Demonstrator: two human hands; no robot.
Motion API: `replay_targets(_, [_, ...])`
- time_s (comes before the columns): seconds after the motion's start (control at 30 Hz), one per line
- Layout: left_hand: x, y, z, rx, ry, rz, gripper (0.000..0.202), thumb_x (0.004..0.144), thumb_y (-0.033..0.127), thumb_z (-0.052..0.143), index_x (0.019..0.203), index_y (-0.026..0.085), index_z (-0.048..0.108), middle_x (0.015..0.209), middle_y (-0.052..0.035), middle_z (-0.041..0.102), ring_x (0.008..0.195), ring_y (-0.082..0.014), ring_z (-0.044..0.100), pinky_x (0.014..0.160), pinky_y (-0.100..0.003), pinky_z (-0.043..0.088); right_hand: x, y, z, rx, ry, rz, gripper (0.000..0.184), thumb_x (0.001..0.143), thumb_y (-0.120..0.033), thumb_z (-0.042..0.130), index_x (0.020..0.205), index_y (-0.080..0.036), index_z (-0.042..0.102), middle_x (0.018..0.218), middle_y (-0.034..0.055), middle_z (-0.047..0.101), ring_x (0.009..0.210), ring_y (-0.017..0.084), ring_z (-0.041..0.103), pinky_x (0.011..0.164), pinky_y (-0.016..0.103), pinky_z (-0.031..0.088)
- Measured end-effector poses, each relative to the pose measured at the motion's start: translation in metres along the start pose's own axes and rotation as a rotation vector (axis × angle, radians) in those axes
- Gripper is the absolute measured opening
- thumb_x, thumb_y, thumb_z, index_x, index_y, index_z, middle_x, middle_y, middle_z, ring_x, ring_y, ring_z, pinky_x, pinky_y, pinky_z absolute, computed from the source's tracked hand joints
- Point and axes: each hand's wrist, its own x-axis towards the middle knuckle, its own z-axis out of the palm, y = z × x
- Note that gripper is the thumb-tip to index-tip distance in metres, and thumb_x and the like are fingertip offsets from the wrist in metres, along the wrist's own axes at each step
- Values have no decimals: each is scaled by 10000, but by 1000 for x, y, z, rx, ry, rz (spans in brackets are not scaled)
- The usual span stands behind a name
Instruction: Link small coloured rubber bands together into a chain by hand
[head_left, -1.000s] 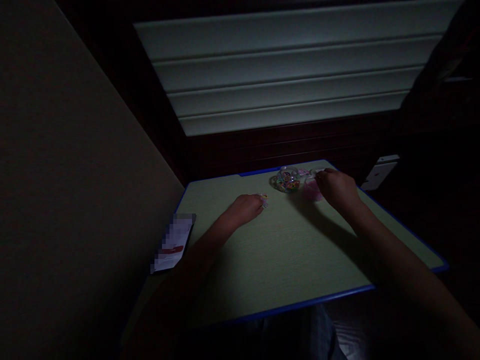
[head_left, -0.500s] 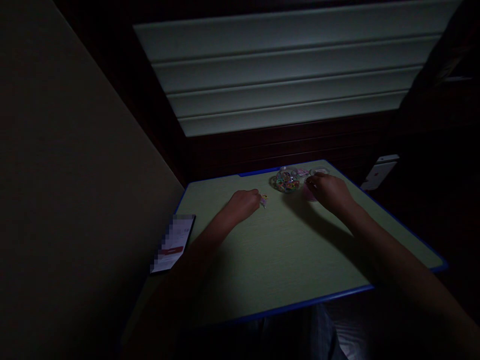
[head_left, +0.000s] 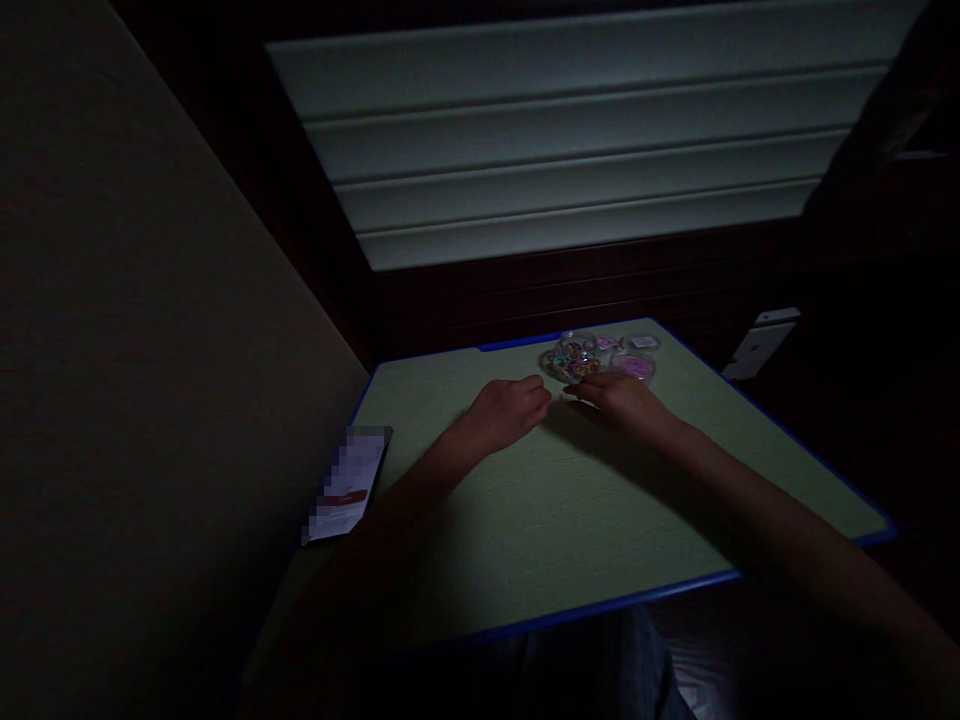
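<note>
Green laminate desktop [head_left: 540,520] with blue edging [head_left: 600,603], and both my hands are working up near its far side! My left hand [head_left: 504,413] sits curled, knuckles up, while my right hand [head_left: 619,405] comes across from the right, its fingers [head_left: 585,392] pointing left. The two are close but apart, with a narrow gap between them. In that gap there's a tiny pale scrap [head_left: 559,397], too small and dim to name, and I can't tell whether either hand is clamped on it or it's lying on the desk.

Just past my right fingers, a clear round jar of multicoloured rubber bands [head_left: 575,358] stands near the far edge, with a clear dish of pink bands [head_left: 634,366] to its right. Two small packets [head_left: 626,343] lie behind the dish.

This looks like close fingertip work on that one little piece, and it calls for a small, steady pinch, right there on the desk. Brands? Nothing readable: the packet labels are too small to read, and the paper slip [head_left: 346,483] out at the near left has blocked-out print above a red band. A white flat object [head_left: 759,345] sits off the desk's far right corner.
</note>
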Motion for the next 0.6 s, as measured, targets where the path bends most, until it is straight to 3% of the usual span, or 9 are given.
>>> replay_targets(0.2, [0,1,-1,-20,-9,12,290,933,263,334,920,162,605,899,-36,610,742,-114,572,612,-232,385,0,1,1,3,33,-21,293,900,-228,437,1116,-172,626,958,96,664,820,169,603,695,264,386])
replay_targets(0.47, [0,3,-1,-3,-3,25,289,934,274,339,914,162,605,893,-29,605,738,-128,573,604,-243,389,1,0,3,-65,10,-58,246,904,-232,426,935,-160,659,823,62,647,738,146,574,642,251,324])
replay_targets(0.6, [-1,1,0,2,-15,30,294,936,273,333,933,166,607,912,-36,604,745,-127,572,598,-238,384,1,3,-1,-96,20,-11,256,907,-228,407,933,-156,652,875,77,654,781,155,576,656,254,320])
